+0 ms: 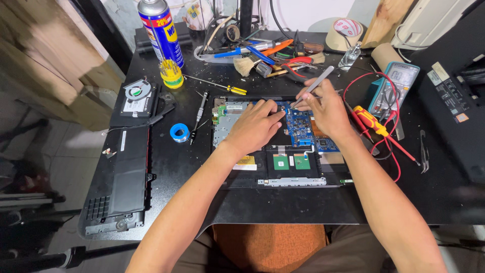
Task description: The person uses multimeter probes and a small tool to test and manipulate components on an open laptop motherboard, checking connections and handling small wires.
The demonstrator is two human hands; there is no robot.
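Tweezers (317, 83) pinched in the right hand (326, 108) angle down onto the blue circuit board (299, 124) inside the opened laptop base (237, 182) at mid-table, left hand (255, 126) lying loosely curled, palm-down beside it, multimeter (394, 88) and red-handled screwdriver (371, 121) just right.

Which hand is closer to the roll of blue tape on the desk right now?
Left. The left hand rests on the opened laptop, right of the blue tape roll; the right hand is farther right, holding tweezers.
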